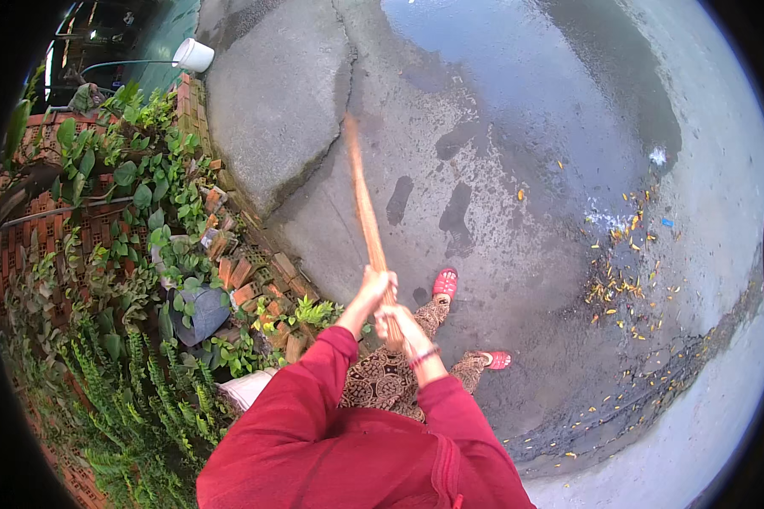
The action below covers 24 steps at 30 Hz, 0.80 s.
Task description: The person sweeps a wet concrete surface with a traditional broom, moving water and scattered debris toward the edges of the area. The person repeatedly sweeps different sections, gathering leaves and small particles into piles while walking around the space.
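Note:
A long, thin brown stick [365, 204] slants up and away from me over the wet concrete, its far end smeared by motion. Both of my hands are closed around its near part. My left hand [370, 291] grips it higher up, and my right hand [399, 326], with a reddish bracelet at the wrist, wraps it just below. What is attached at the far end, if anything, cannot be made out. Beneath the hands show my brown patterned trousers [386, 377] and feet in red sandals [444, 283].
Leafy plants [127, 373] and loose broken bricks [246, 293] line the left side. A white bucket [193, 55] stands at the far left. Yellow leaves [611, 284] lie scattered on the right, near a pale wall [705, 407]. A crack runs through the concrete ahead.

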{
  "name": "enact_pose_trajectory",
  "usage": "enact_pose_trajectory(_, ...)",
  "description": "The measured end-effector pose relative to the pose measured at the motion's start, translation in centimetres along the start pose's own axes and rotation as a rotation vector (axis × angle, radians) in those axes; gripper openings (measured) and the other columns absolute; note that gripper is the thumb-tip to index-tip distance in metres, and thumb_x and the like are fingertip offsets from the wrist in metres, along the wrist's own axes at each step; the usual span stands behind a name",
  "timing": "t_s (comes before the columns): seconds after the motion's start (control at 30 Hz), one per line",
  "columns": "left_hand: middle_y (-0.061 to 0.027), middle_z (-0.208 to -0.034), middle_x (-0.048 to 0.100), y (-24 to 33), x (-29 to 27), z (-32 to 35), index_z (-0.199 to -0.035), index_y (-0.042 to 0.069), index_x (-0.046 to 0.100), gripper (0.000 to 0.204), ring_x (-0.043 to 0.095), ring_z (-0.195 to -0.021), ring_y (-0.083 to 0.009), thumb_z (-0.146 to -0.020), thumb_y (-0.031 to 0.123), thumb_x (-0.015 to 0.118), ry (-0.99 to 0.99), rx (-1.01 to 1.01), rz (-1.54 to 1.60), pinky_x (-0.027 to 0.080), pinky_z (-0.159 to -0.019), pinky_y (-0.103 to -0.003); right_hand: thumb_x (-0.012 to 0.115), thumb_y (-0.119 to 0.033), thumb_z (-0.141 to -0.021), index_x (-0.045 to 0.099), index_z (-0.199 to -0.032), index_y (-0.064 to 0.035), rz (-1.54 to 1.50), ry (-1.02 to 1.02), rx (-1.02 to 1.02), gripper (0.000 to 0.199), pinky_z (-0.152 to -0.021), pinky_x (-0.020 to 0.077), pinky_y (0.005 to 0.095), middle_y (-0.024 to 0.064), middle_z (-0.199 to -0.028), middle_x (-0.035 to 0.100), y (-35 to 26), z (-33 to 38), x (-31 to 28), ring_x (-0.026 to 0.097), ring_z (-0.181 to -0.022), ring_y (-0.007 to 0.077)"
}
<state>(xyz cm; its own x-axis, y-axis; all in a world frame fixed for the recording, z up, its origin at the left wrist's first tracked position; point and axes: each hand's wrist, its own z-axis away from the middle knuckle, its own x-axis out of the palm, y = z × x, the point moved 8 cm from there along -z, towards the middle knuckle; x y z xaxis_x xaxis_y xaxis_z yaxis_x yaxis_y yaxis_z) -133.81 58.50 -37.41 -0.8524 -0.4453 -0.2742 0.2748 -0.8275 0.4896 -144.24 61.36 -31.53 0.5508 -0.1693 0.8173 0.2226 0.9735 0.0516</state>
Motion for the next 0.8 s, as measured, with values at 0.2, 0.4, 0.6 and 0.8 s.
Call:
enact_pose_trajectory(0.2, -0.0145, -0.069, 0.061, -4.2, 6.4, -5.8, -0.109, -0.007, 0.046, 0.048, 0.063, -0.058, -0.0230, -0.064, 0.005, 0.058, 0.116, -0.038, -0.530, 0.051, -0.049, -0.033, 0.055, -0.007, -0.077, 0.041, -0.068, -0.0083, -0.531, 0.046, -0.073, 0.017, -0.037, 0.0323, 0.0198, -0.0026, -0.055, 0.036, -1.1, -0.1, -3.5, 0.036, -0.042, 0.0084)
enact_pose_trajectory(0.4, -0.0264, -0.101, 0.058, 1.2, 24.0, 5.7, -0.135, -0.005, 0.016, 0.080, 0.059, -0.096, -0.0337, -0.069, 0.014, 0.055, -0.651, 0.005, -0.776, 0.048, -0.083, -0.040, 0.055, -0.012, -0.072, 0.046, -0.068, -0.0077, -0.378, 0.607, -0.474, 0.011, -0.040, 0.0368, 0.0229, -0.0007, -0.055, 0.044, -7.7, 11.2, -9.1, 0.041, -0.043, 0.0115)
enact_pose_trajectory(0.6, -0.0111, -0.076, 0.060, 6.3, 17.9, 7.0, -0.132, 0.005, 0.030, 0.072, 0.059, -0.064, -0.0196, -0.066, 0.012, 0.058, -0.670, 0.112, -0.399, 0.049, -0.056, -0.032, 0.050, -0.016, -0.076, 0.050, -0.072, -0.0087, -0.248, 0.575, -0.293, 0.009, -0.048, 0.0460, 0.0293, 0.0021, -0.059, 0.051, -5.0, 7.1, -5.1, 0.051, -0.050, 0.0169)
enact_pose_trajectory(0.8, -0.0062, -0.064, 0.052, 3.3, 5.8, 3.5, -0.128, 0.015, 0.032, 0.066, 0.050, -0.047, -0.0148, -0.069, -0.002, 0.054, -0.048, -0.019, -0.093, 0.043, -0.039, -0.031, 0.050, -0.018, -0.075, 0.048, -0.067, -0.0075, -0.107, 0.182, 0.276, 0.013, -0.045, 0.0413, 0.0311, 0.0031, -0.056, 0.047, -0.6, 2.9, 0.3, 0.046, -0.045, 0.0168)
